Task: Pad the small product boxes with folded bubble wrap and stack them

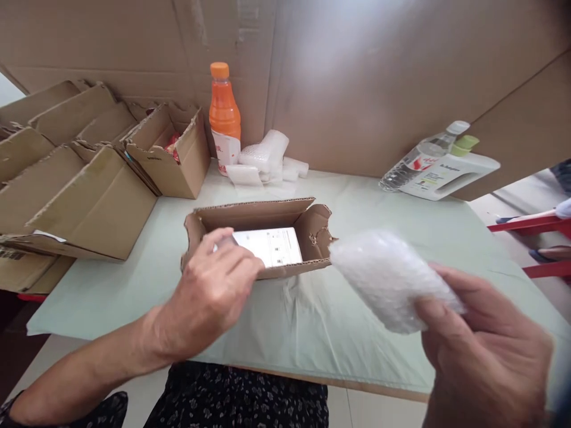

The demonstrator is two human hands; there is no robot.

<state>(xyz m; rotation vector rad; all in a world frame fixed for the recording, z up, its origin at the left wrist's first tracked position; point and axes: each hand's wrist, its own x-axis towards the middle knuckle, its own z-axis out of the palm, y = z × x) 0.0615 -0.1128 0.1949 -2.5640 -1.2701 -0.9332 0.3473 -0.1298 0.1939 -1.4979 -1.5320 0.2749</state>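
Held apart, the right hand (484, 339) pinches a bubble-wrap bundle (379, 279) by one end, perhaps keeping it clear while the left hand (220, 279), its grip hidden, reaches over the white printed box (283, 246) inside the open cardboard carton (267, 214).

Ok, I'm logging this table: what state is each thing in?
Brown cardboard box, centre: open
White printed item: inside it
Whitish bubble-wrap bundle: held in right hand
Orange plastic bottle: capped, upright
Clear plastic bottle: capped
White plastic jug: green-capped
Translucent bubble-wrap pieces: heaped
Brown cardboard boxes, left: several open
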